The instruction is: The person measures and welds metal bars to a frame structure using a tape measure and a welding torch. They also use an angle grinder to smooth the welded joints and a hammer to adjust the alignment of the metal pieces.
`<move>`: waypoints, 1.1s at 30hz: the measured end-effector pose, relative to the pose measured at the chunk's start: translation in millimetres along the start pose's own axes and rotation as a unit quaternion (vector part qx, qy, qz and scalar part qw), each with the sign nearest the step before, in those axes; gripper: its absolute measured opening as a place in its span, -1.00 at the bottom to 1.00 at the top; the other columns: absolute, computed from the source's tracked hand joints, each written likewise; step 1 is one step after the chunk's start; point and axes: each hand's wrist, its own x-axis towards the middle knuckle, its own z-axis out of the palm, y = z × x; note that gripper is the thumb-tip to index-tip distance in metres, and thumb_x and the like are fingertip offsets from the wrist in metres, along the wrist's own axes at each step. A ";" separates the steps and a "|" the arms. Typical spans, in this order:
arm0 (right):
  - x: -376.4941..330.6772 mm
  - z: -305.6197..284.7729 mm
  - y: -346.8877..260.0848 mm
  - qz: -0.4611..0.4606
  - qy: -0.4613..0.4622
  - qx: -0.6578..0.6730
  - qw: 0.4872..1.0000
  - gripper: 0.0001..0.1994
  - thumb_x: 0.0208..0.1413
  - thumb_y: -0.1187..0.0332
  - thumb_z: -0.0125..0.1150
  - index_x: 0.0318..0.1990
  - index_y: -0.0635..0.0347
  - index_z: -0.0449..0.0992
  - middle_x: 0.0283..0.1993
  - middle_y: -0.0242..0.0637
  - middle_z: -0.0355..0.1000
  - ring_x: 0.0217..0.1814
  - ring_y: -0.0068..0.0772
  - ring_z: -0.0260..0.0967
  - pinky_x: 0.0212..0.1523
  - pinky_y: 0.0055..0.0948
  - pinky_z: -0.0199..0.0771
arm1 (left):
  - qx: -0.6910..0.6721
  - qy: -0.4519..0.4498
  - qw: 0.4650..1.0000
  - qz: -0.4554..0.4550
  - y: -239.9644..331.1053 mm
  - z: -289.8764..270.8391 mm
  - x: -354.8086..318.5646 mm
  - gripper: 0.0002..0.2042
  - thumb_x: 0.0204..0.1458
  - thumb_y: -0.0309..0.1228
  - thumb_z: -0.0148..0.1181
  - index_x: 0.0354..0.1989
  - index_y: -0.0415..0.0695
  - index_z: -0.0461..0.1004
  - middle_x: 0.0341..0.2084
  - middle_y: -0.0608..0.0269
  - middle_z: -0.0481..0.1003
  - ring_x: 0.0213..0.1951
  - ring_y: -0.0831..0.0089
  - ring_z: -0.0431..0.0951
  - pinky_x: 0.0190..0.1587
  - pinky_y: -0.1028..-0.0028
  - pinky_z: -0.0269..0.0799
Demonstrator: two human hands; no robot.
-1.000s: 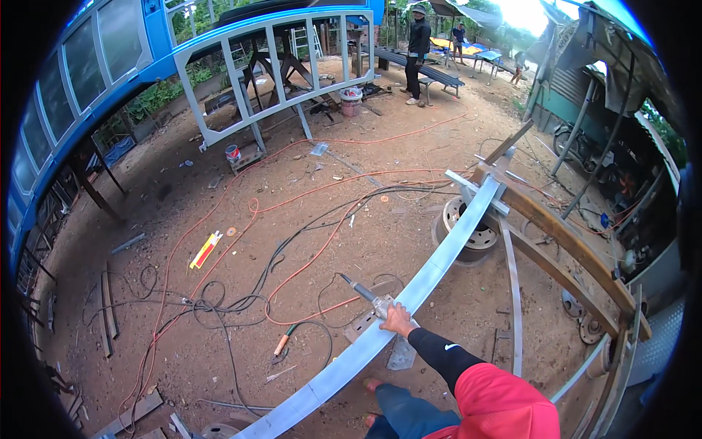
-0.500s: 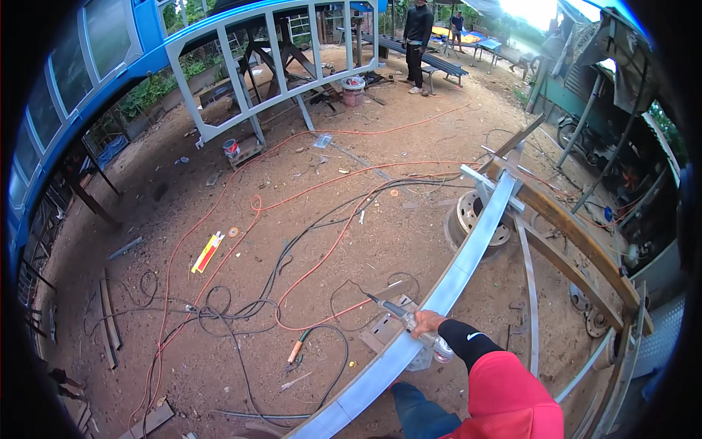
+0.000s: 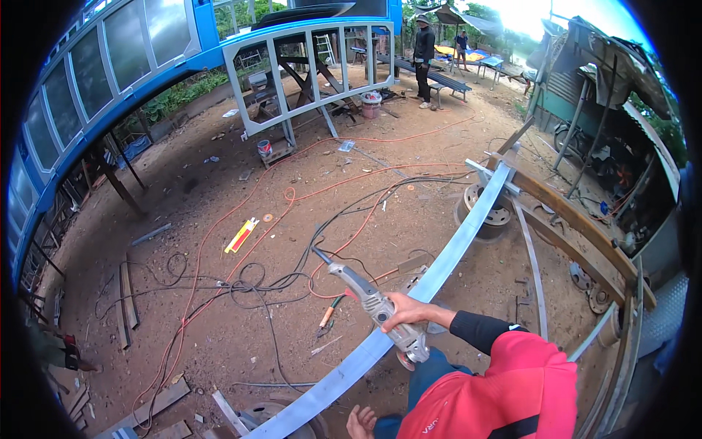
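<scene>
Bus body: a blue bus shell (image 3: 88, 88) stands far beyond the beam, with a grey window frame panel (image 3: 314, 73) propped before it.
Beam: a long curved grey metal beam (image 3: 453, 249) runs from the lower edge up to a wheel rim (image 3: 486, 208); its surface looks even grey, with no sparks or fresh bright patch to be seen, so how much is ground cannot be told.
Cables: orange and black cables (image 3: 292, 249) sprawl over the dirt left of the beam.
Grinder: an angle grinder (image 3: 373, 304) sits just over the beam's lower stretch, disc at the beam's edge.
Right hand: the right hand (image 3: 402, 311) is wrapped tight round the grinder's body.
Left hand: the left hand (image 3: 360, 422), fingers loosely spread, rests by the beam's near end, holding nothing.
Progress: grinding looks midway at best; most of the beam lies ahead.
</scene>
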 end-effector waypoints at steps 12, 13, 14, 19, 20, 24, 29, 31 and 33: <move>17.9 307.9 -138.2 0.017 -0.118 0.222 0.968 -0.58 -0.21 0.29 0.47 -0.21 0.26 0.44 -0.36 -0.35 0.43 -0.38 -0.51 0.42 -0.35 -0.44 0.45 | -0.004 -0.085 0.957 0.278 146.7 -197.0 -66.3 -0.33 0.28 0.10 -0.15 0.32 -0.25 0.16 0.03 -0.04 0.48 0.01 0.26 0.52 0.02 0.32 0.42; 29.3 320.3 -141.6 0.042 -0.127 0.245 0.960 -0.64 -0.15 0.30 0.42 -0.23 0.25 0.44 -0.39 -0.37 0.41 -0.42 -0.51 0.40 -0.40 -0.44 0.43 | -0.035 0.002 0.960 0.277 111.3 -252.2 -76.2 -0.34 0.26 0.09 -0.07 0.30 -0.25 0.21 0.01 0.00 0.49 -0.01 0.30 0.53 -0.04 0.36 0.45; 45.6 329.7 -133.8 0.076 -0.127 0.262 0.954 -0.67 -0.10 0.29 0.38 -0.23 0.25 0.44 -0.40 -0.37 0.41 -0.43 -0.52 0.39 -0.40 -0.44 0.44 | -0.039 0.107 0.962 0.247 73.7 -297.2 -94.9 -0.42 0.28 0.00 -0.05 0.27 -0.23 0.25 -0.05 0.08 0.53 -0.10 0.39 0.55 -0.09 0.43 0.44; 96.9 372.0 -149.7 0.038 -0.084 0.348 0.933 -0.67 -0.10 0.28 0.38 -0.22 0.26 0.45 -0.39 -0.36 0.42 -0.41 -0.51 0.42 -0.37 -0.42 0.48 | -0.061 0.309 0.949 -0.014 -108.9 -423.0 -215.8 -0.58 0.27 -0.17 0.01 0.18 -0.18 0.35 -0.20 0.14 0.60 -0.29 0.38 0.59 -0.29 0.43 0.47; 107.0 387.3 -156.0 0.005 -0.109 0.358 0.927 -0.65 -0.12 0.29 0.40 -0.21 0.25 0.44 -0.38 -0.36 0.42 -0.40 -0.52 0.42 -0.35 -0.45 0.48 | -0.079 0.313 0.946 -0.032 -109.5 -414.0 -234.2 -0.59 0.27 -0.19 0.01 0.17 -0.20 0.35 -0.20 0.13 0.59 -0.30 0.37 0.60 -0.31 0.44 0.48; 104.2 433.6 -205.0 -0.106 -0.164 0.323 0.926 -0.34 -0.34 0.25 0.56 -0.01 0.26 0.40 -0.19 -0.33 0.43 -0.15 -0.48 0.39 -0.07 -0.41 0.42 | -0.082 0.245 0.966 0.008 -27.6 -375.8 -228.9 -0.61 0.28 -0.25 0.00 0.17 -0.24 0.33 -0.19 0.08 0.59 -0.25 0.36 0.61 -0.27 0.44 0.48; 84.5 430.7 -219.3 -0.189 -0.185 0.274 0.924 -0.23 -0.45 0.22 0.57 0.04 0.28 0.39 -0.10 -0.24 0.47 -0.04 -0.39 0.40 0.04 -0.36 0.38 | 0.051 0.081 0.988 0.120 144.8 -313.7 -109.8 -0.57 0.27 -0.21 0.04 0.14 -0.31 0.33 -0.14 0.05 0.56 -0.18 0.34 0.59 -0.13 0.39 0.48; 75.9 413.5 -212.3 -0.201 -0.221 0.192 0.935 -0.11 -0.42 0.18 0.57 0.17 0.28 0.29 -0.01 -0.25 0.44 0.03 -0.43 0.36 0.12 -0.37 0.32 | 0.084 -0.027 0.978 0.188 203.1 -284.7 -76.5 -0.45 0.20 -0.12 0.13 0.18 -0.35 0.29 -0.05 0.02 0.51 -0.08 0.33 0.55 -0.04 0.37 0.45; 60.6 409.4 -214.6 -0.214 -0.204 0.182 0.938 -0.09 -0.42 0.15 0.56 0.19 0.34 0.30 0.02 -0.19 0.45 0.05 -0.37 0.36 0.14 -0.36 0.32 | 0.085 -0.123 0.952 0.268 255.6 -249.8 -70.5 -0.27 0.09 0.02 0.23 0.24 -0.34 0.24 0.04 0.01 0.46 0.04 0.30 0.49 0.05 0.39 0.38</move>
